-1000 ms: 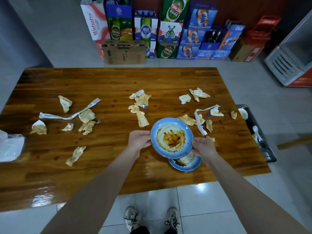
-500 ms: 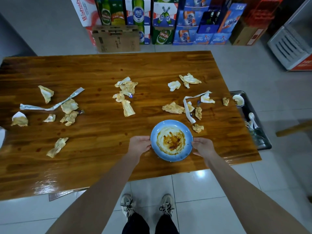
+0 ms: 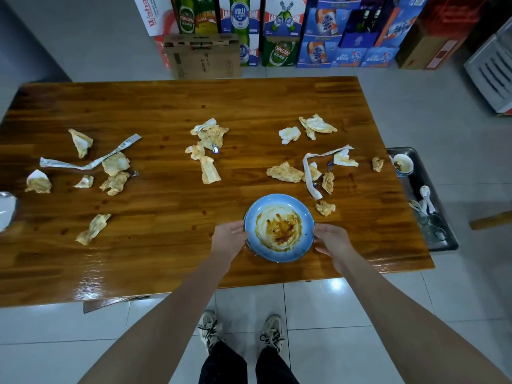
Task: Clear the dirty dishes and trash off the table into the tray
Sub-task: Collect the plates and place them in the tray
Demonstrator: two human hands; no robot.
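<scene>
Blue plate (image 3: 279, 228), smeared with brown sauce: lower centre of frame, at the near edge of the wooden table (image 3: 166, 259). Left hand (image 3: 229, 241): fingers curled round the plate's left rim. Right hand (image 3: 331, 241): fingers curled round its right rim. Crumpled napkins (image 3: 210, 173): scattered above. Metal tray (image 3: 410, 187): right edge of frame, holding a bowl (image 3: 403, 164) and spoons (image 3: 426, 196).

top centre to upper right: stacked beer cartons (image 3: 279, 29), green and blue print, with a red-and-white carton (image 3: 151, 15) at their left end. plain brown cardboard box (image 3: 203, 56) stands on the floor just in front of them; second brown carton (image 3: 424, 48) further right. white slatted unit (image 3: 490, 70) at right edge, pale glossy floor tiles (image 3: 318, 309) across the bottom.
</scene>
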